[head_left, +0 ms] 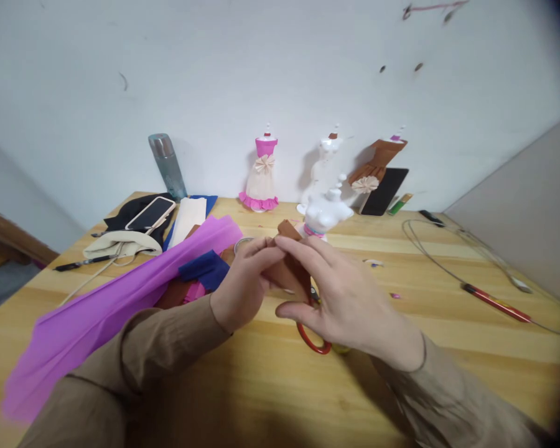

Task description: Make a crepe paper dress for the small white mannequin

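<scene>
A folded piece of brown crepe paper (287, 274) is held up between my two hands above the table. My left hand (245, 283) is closed round its left side. The fingertips of my right hand (345, 298) press on its upper edge, while the right thumb stands apart below. Under the right hand, partly hidden, lie scissors with a red handle (315, 342). Just beyond my hands stands a small white mannequin (326, 211) with a pink and blue band at its waist.
A mannequin in a pink and cream dress (261, 177), a bare one (327, 163) and a tilted one in brown (387, 152) stand along the wall. Purple crepe paper (121, 305) spreads left, near a phone (150, 213) and a bottle (168, 165). A red-handled tool (494, 303) with a cord lies right.
</scene>
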### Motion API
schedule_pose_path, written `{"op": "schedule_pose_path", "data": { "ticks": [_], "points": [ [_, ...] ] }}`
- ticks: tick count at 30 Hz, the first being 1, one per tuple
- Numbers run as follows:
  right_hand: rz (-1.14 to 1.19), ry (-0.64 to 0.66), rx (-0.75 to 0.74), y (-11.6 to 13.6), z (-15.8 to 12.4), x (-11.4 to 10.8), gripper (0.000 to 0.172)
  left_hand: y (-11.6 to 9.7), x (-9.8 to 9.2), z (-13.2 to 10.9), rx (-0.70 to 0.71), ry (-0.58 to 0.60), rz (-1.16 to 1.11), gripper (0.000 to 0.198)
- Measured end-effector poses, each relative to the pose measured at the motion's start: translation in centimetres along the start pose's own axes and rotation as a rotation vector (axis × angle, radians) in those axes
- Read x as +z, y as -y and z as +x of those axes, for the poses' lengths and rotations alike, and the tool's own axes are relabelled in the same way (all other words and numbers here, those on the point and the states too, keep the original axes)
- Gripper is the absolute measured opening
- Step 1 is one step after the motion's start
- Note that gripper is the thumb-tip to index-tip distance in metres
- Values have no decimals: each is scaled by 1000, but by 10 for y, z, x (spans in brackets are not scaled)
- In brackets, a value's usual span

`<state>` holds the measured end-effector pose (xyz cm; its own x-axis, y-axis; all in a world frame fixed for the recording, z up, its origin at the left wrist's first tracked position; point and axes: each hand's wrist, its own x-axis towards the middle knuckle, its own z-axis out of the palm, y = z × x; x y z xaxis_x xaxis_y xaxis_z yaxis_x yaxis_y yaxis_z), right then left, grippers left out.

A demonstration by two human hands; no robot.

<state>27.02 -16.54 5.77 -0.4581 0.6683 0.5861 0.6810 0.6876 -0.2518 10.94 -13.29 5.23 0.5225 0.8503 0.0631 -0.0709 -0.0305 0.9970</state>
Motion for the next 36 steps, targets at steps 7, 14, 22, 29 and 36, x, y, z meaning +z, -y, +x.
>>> {"op": "schedule_pose_path", "data": {
  "ticks": [7,14,22,29,36],
  "points": [
    [439,-165,254,-4,-3,8,39,8,-3,0,-9,-190,-333,48],
    [898,-108,465,-8,1,12,20,21,-5,6,2,-40,-343,45],
    [724,-16,351,-12,1,6,20,12,-9,7,-5,101,-123,36],
    [442,205,270,-3,1,-1,20,-38,-100,13,-142,215,1225,19],
    [690,276,52,9,-9,-26,31,18,-134,39,-485,205,1710,42]
  ]
}}
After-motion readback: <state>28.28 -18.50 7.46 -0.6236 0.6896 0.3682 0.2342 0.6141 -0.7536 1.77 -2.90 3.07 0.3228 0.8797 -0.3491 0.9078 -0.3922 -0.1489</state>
